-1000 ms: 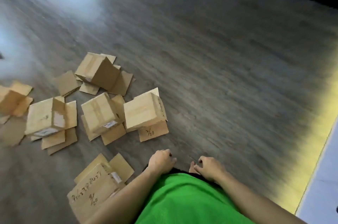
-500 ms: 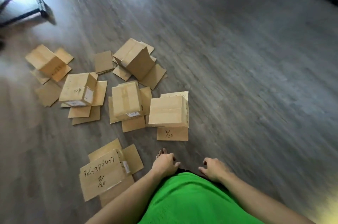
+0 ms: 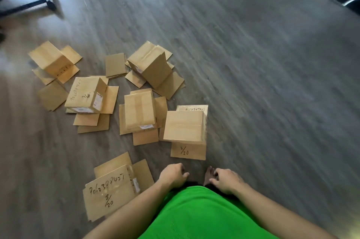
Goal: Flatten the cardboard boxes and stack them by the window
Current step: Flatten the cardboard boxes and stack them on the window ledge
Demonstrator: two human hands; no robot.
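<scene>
Six cardboard boxes (image 3: 139, 111) lie on the floor (image 3: 253, 82), flaps splayed; we judge them light and stiff, best gripped at opposite edges. Our left hand (image 3: 172, 177) and right hand (image 3: 226, 180) hang loosely curled, holding nothing. No window is visible; motion blur smears detail.

Six boxes (image 3: 185, 125) on floor (image 3: 272, 82), ahead-left of hands.

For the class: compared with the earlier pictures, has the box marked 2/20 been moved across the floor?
No. The box marked 2/20 keeps its place beside the taped box on its left; only the head camera swung. Both hands stay at the waist, touching no box.
</scene>
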